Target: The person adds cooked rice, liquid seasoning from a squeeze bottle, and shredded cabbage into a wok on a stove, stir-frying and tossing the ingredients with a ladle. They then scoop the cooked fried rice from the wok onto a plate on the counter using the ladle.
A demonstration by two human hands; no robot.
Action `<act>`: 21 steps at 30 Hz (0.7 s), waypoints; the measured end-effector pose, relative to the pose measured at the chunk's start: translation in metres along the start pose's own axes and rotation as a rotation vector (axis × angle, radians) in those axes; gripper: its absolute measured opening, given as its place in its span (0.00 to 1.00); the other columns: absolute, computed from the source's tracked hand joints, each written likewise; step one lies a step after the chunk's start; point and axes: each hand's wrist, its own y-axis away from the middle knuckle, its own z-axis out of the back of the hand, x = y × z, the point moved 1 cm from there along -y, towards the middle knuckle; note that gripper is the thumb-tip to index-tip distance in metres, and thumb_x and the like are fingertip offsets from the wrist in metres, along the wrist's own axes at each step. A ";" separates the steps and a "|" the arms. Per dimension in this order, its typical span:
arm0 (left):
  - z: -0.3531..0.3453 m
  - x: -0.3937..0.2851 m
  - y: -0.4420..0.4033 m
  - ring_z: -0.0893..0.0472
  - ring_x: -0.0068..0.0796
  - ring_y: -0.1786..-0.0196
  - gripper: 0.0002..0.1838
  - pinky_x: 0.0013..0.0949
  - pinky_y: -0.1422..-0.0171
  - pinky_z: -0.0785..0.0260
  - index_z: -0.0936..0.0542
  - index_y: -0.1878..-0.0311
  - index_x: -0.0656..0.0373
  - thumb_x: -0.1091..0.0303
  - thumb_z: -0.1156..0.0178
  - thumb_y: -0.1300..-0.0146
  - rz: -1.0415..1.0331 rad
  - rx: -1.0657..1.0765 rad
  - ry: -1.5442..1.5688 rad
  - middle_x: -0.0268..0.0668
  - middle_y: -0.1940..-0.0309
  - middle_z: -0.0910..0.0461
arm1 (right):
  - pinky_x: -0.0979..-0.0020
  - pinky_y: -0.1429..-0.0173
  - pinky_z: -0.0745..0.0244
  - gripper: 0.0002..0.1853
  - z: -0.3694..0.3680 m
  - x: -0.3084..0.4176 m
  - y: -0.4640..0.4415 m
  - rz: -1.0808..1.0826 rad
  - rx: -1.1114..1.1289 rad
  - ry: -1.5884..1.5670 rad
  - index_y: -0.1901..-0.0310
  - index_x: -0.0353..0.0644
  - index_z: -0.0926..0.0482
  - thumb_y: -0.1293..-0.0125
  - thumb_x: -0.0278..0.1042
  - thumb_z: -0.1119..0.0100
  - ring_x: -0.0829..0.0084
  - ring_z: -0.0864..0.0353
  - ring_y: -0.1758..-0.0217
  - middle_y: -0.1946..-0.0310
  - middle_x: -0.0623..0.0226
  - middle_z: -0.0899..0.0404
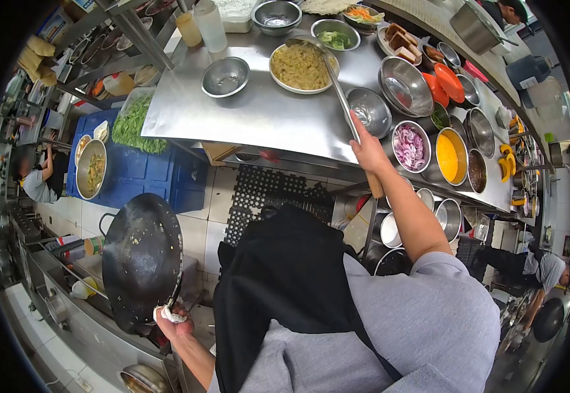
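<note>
My left hand (pixel 179 322) is closed on the rim of a large black wok (pixel 139 255), with a folded white cloth (pixel 170 315) between palm and metal. The wok is tilted, and small food bits cling to its inner face. In my right hand (pixel 367 152) is a long-handled ladle (pixel 339 88) with a wooden grip end. Its metal head is at the far rim of a white-rimmed bowl heaped with what looks like fried rice (pixel 301 65). Beside that bowl on the steel table are a metal bowl (pixel 226 77) and another metal bowl (pixel 368 112).
The steel table (pixel 187 111) also bears sliced onions (pixel 411 147), a bowl of yellow liquid (pixel 452 157) and orange bowls (pixel 449 82). Left stands a blue chest (pixel 124 167) with leafy greens (pixel 139 121). A black rubber mat (pixel 265 190) covers part of the floor. Co-workers stand left and right.
</note>
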 end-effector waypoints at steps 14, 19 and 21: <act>-0.009 -0.009 0.013 0.28 0.26 0.83 0.09 0.27 0.82 0.34 0.24 0.69 0.53 0.60 0.47 0.41 -0.208 -0.102 -0.102 0.31 0.80 0.24 | 0.44 0.50 0.30 0.43 0.040 0.025 0.008 -0.222 0.111 0.070 0.24 0.64 0.58 0.34 0.26 0.48 0.35 0.22 0.54 0.57 0.34 0.21; -0.071 0.000 0.022 0.23 0.27 0.81 0.08 0.27 0.82 0.30 0.23 0.67 0.57 0.64 0.49 0.40 -0.216 0.061 -0.147 0.36 0.75 0.19 | 0.45 0.52 0.29 0.42 0.050 0.007 0.007 -0.150 0.118 0.087 0.24 0.65 0.58 0.34 0.27 0.48 0.37 0.20 0.59 0.67 0.35 0.20; -0.088 0.004 0.014 0.21 0.29 0.80 0.08 0.28 0.81 0.28 0.23 0.66 0.58 0.66 0.50 0.40 -0.227 0.108 -0.151 0.37 0.74 0.19 | 0.46 0.52 0.29 0.43 0.062 0.011 0.006 -0.175 0.135 0.115 0.24 0.65 0.57 0.35 0.27 0.48 0.37 0.20 0.59 0.66 0.35 0.20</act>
